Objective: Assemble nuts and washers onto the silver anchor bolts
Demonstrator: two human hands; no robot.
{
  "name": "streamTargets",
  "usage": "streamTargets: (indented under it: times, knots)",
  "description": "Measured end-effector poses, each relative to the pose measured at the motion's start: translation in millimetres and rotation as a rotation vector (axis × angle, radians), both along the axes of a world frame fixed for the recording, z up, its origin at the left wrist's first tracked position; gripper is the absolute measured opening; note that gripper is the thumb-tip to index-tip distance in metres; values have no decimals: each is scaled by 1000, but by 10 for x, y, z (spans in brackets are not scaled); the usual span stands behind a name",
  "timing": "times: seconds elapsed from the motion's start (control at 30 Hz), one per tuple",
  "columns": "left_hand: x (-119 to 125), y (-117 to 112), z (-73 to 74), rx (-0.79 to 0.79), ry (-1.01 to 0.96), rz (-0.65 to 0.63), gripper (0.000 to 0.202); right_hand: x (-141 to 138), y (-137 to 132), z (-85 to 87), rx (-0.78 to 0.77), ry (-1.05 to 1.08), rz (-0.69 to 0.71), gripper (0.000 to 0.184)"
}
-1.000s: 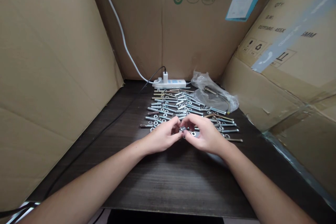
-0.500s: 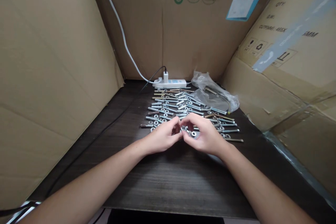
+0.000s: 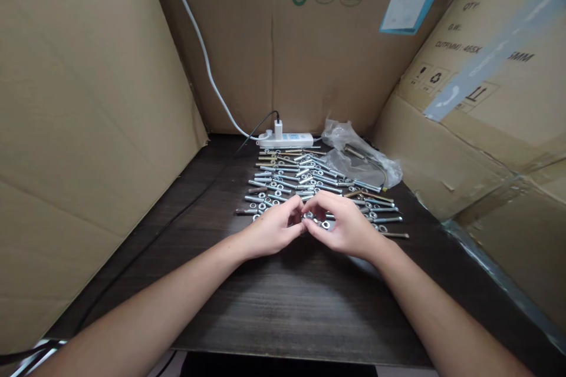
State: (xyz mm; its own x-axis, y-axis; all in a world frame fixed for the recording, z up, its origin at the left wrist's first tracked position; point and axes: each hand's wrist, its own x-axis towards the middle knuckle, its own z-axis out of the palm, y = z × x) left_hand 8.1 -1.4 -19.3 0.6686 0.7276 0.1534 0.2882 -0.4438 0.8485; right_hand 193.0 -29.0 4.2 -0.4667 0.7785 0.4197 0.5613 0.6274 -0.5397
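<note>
My left hand (image 3: 274, 228) and my right hand (image 3: 339, 224) meet at the near edge of a spread of metal hardware, fingertips touching. Between the fingertips a small shiny nut (image 3: 308, 216) shows in part; both hands pinch around it. Fingers hide most of it, and whether a bolt is in it I cannot make out. A loose washer (image 3: 326, 224) lies just under my right palm. Beyond the hands, several expansion bolts (image 3: 269, 199) with sleeves, nuts and washers lie in rough rows. The hands cover the rows' near middle.
A white power strip (image 3: 285, 141) with a plugged-in charger sits at the back of the dark table (image 3: 265, 312). A clear plastic bag (image 3: 354, 153) lies at the back right. Cardboard walls (image 3: 101, 100) stand on three sides. A black cable (image 3: 177, 212) runs along the left.
The fingertips have shifted slightly around the nut, which is turned a little and more covered by the fingers. The hands otherwise keep their place; the view has moved very slightly.
</note>
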Motion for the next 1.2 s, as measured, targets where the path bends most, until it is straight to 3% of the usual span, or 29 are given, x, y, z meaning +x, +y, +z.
streamTargets:
  times: [0.13, 0.47, 0.7, 0.93, 1.2]
  knots:
    - [5, -7, -6, -7, -5, -14, 6, 8, 20, -24, -59, -4, -45, 9]
    - [-9, -10, 20, 17, 34, -23, 10, -13, 29, -25, -73, -41, -122, 31]
    - [-1, -9, 4, 21, 20, -23, 8, -9, -7, 30, -32, -14, -31, 8]
    - [-7, -6, -1, 34, 24, -10, 8, -9, 1, -6, 41, 16, -7, 12]
    - [-2, -3, -4, 33, 20, -5, 8, 15, 5, 15, -17, 0, -19, 6]
